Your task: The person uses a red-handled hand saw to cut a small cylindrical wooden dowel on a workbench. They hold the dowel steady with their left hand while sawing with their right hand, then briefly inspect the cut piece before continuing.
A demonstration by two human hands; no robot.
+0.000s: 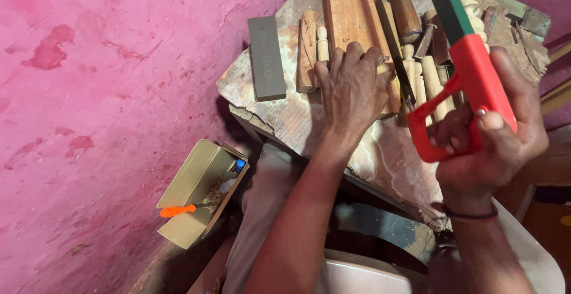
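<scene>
My left hand (354,86) presses flat on a long wooden plank (348,8) and the short turned wooden pieces (313,50) beside it, on a worn workbench (279,115). My right hand (493,133) grips the red handle of a hacksaw (470,74) with a green frame. The saw blade (389,29) runs along the right edge of the plank, just right of my left fingers. Several pale wooden dowels (429,83) lie under the saw.
A grey sharpening stone (266,57) lies at the bench's left. A chisel with a brown handle (405,11) rests at the back. A cardboard box (196,190) with an orange-handled tool (176,211) sits on the pink floor (89,92).
</scene>
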